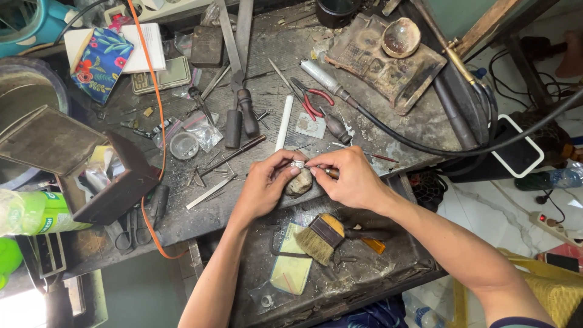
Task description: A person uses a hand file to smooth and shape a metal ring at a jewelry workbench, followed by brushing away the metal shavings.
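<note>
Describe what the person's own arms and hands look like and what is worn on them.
Both forearms are bare from elbow to wrist, with no gloves, watch or bracelet in view. The left hand and the right hand show no rings that I can make out. Only at the right upper arm does a dark sleeve edge with a lighter band show.

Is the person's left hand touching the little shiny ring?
Touching. The head view shows the left hand with its fingertips closed right on the small silver ring, holding it above a lump-shaped support. No gap shows between them.
</note>
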